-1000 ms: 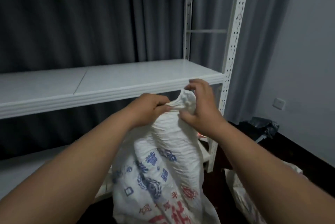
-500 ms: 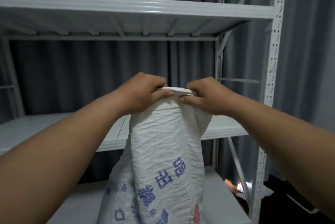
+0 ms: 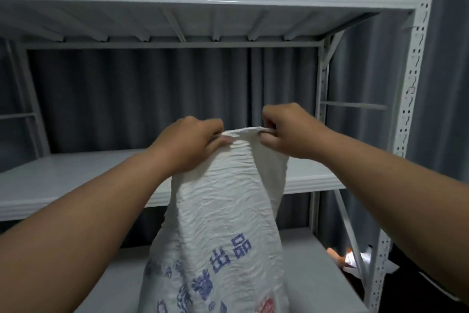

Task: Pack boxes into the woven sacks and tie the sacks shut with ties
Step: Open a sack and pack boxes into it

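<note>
While your left hand point(image 3: 189, 146) and right hand point(image 3: 289, 131) each pinch the woven sack point(image 3: 223, 224) by its mouth edge, in front of the shelf rack point(image 3: 411, 89), no tie shows; tying remains, contents unseen.

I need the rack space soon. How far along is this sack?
Done: nothing the view confirms; any boxes inside are hidden. In hand: the left hand and right hand pinch the woven sack by its top edge, holding it up. Left: tying; no tie is visible.
</note>
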